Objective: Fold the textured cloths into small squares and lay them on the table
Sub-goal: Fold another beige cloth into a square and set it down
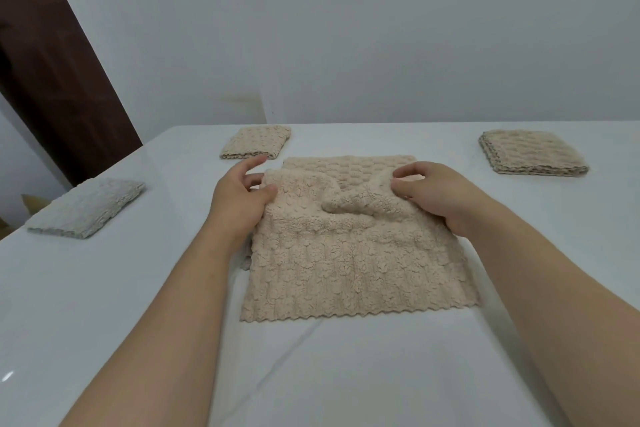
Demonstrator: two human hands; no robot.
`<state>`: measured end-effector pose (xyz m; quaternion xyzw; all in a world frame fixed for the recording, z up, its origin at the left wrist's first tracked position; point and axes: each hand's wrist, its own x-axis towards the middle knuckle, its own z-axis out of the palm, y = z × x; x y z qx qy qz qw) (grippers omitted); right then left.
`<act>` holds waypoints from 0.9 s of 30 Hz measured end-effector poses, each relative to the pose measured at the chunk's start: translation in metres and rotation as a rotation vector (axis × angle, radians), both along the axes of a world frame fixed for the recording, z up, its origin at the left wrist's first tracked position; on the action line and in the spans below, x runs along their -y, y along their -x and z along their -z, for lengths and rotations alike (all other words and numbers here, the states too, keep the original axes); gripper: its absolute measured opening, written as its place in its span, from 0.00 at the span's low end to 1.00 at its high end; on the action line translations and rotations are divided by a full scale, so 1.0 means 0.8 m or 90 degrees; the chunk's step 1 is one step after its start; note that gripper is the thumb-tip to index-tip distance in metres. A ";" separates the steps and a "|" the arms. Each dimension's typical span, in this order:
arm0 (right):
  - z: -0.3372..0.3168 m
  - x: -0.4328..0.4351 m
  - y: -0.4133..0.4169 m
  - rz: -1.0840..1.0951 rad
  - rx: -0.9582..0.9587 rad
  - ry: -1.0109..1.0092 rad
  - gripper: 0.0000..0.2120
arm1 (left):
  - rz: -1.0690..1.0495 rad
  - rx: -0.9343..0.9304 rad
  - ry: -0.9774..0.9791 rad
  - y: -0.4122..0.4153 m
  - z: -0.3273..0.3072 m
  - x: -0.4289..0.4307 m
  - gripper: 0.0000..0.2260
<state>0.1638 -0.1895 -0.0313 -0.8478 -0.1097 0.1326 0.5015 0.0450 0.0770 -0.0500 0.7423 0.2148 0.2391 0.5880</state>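
A beige textured cloth (353,260) lies in the middle of the white table (104,305), its near half doubled over toward the far edge, with a loose bump in the centre. My left hand (239,198) pinches the folded layer's left corner. My right hand (433,191) pinches its right corner. The far strip of the cloth still shows beyond my fingers. A folded beige square (256,142) sits just past my left hand. A folded pale grey square (86,206) rests at the left edge.
A stack of folded beige cloths (531,151) stands at the far right of the table. A white wall (346,28) rises right behind the table's far edge. A dark brown door (52,62) is at the left.
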 end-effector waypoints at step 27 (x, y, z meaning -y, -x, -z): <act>0.000 -0.002 -0.002 0.069 0.154 -0.094 0.29 | -0.092 0.114 -0.108 0.003 -0.017 0.011 0.14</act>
